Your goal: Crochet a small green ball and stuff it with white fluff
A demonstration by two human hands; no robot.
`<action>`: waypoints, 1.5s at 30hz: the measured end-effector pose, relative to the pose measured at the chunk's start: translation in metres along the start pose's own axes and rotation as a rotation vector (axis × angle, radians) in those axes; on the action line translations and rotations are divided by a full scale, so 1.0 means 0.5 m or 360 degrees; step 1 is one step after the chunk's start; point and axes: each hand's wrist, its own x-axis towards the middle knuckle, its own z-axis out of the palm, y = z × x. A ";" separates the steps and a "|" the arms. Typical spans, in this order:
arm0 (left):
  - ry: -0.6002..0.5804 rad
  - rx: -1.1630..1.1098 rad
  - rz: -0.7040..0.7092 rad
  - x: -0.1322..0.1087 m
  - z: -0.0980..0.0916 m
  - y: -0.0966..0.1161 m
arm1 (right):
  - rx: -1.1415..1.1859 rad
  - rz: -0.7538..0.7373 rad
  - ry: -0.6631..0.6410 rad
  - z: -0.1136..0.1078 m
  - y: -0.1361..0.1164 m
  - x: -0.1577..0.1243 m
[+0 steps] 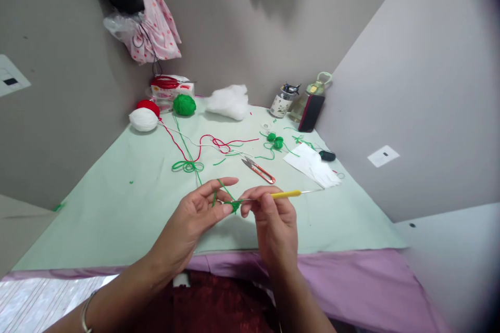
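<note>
Between thumb and fingers, my left hand (203, 205) pinches a small green crochet piece (235, 206). Green yarn (226, 189) runs over its raised index finger and back to the table. My right hand (273, 218) grips a crochet hook (287, 194) with a yellow handle, its thin metal shaft pointing left and its tip meeting the green piece. The other metal end sticks out to the right. Just beyond the hands lie orange-handled thread snips (259, 170). A loose loop of green yarn (188, 166) rests to the left of them.
At the back stand a green yarn ball (184, 105), a white yarn ball (144, 119), a red yarn ball (148, 107) and white stuffing (228, 102). Rightward are small green balls (277, 142), white paper (312, 165), a pen cup (282, 103), a phone (311, 113) and a bottle (300, 109).
</note>
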 end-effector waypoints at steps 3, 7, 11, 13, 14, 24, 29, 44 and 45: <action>0.0000 -0.0010 -0.0012 -0.002 -0.001 0.002 | 0.0043 0.0014 -0.0046 0.000 -0.005 0.002; 0.0020 0.0106 0.0072 -0.006 -0.005 -0.003 | -0.0127 -0.0073 -0.0085 -0.007 -0.010 -0.005; 0.0137 0.0377 0.0216 -0.010 -0.005 -0.007 | -0.0541 -0.0314 -0.0184 -0.015 -0.017 -0.017; 0.0213 0.0519 0.0285 -0.012 -0.004 -0.009 | -0.0664 -0.0435 -0.0270 -0.017 -0.020 -0.018; 0.0244 0.0586 0.0330 -0.013 -0.004 -0.010 | -0.0710 -0.0508 -0.0308 -0.017 -0.021 -0.018; 0.0177 0.0345 0.0282 -0.016 -0.003 -0.014 | -0.1566 -0.1218 -0.0364 -0.016 0.010 -0.041; -0.0270 -0.0227 -0.0243 -0.010 -0.008 0.007 | -0.1300 -0.1209 -0.0334 -0.016 -0.001 -0.038; 0.0042 0.0026 0.0137 -0.014 0.002 -0.012 | -0.1142 -0.0994 -0.0258 0.000 0.003 -0.033; 0.0042 -0.0038 0.0101 -0.014 0.003 -0.012 | -0.1240 -0.1103 -0.0260 -0.003 0.009 -0.035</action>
